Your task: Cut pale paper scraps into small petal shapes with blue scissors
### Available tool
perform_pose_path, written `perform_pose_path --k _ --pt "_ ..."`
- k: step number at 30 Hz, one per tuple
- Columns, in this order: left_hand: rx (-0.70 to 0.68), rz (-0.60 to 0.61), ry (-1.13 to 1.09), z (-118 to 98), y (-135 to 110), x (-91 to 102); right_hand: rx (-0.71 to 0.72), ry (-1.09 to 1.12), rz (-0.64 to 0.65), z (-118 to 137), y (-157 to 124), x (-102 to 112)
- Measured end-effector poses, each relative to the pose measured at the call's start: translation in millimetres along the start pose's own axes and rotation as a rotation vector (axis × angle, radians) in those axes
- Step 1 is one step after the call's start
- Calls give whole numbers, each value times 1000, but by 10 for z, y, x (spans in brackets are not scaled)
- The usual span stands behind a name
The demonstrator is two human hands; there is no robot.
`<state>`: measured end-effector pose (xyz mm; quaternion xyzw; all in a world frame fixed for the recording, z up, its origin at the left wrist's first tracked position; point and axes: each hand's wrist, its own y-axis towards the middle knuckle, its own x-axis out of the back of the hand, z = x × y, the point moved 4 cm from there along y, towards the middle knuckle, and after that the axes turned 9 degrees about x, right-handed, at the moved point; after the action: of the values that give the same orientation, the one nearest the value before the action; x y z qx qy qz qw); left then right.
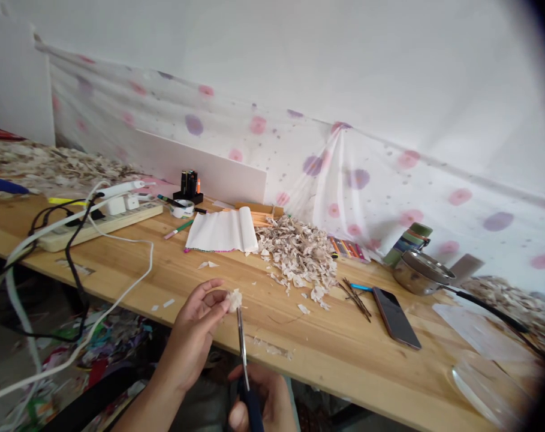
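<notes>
My left hand (pixel 204 318) pinches a small crumpled cream-coloured piece (pixel 234 300), thin and layered like paper or dried petal, between thumb and fingers. From below, my right hand (pixel 265 396) is wrapped round the dark blue handles of a pair of scissors (pixel 242 345). The blades point up and away from me, with their tips at the lower edge of the cream piece; whether they touch it I cannot tell. Just beyond, on the wooden table (pixel 236 270), lies a heap of pale, curled flakes (pixel 303 249).
A white cloth-like roll (pixel 222 231) lies left of the heap. Further left are a power strip (pixel 101 225) and tangled cables. On the right are thin twigs (pixel 357 298), a phone (pixel 396 317), a saucepan (pixel 422 273) and a clear plastic dish (pixel 488 384).
</notes>
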<state>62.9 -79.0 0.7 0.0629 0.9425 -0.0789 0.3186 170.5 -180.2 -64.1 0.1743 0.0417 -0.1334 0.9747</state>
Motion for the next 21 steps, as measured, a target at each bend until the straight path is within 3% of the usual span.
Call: perform_pose_path --k 9,21 --pt "70 91 88 66 2 -4 -29 12 6 34 13 20" --pt "94 91 106 105 7 -3 -106 81 109 -47 13 26"
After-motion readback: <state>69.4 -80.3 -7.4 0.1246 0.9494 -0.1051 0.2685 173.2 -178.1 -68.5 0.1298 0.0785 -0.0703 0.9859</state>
